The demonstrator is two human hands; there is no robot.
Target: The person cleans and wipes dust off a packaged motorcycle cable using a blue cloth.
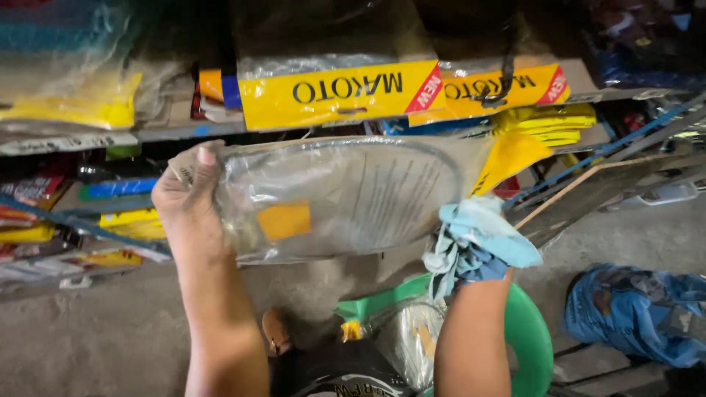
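racket pack (346,195) lengthwise left-right (clear plastic), left hand (187,195) gripping end, right hand (478,254) with cloth (478,235)

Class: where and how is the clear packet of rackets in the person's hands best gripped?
Probably at the packet's left end, coming from the left, as the left hand does: the plastic gathers narrow there. The right hand, wrapped in a blue cloth, touches the right edge.

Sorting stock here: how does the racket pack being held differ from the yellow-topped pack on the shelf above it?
The held racket pack lies sideways, gripped by the left hand, with the right hand pressing a blue cloth to it; the shelf pack rests untouched. The held pack shows its racket head through clear plastic; the shelf pack shows mostly its yellow card. Both have clear plastic and yellow card.
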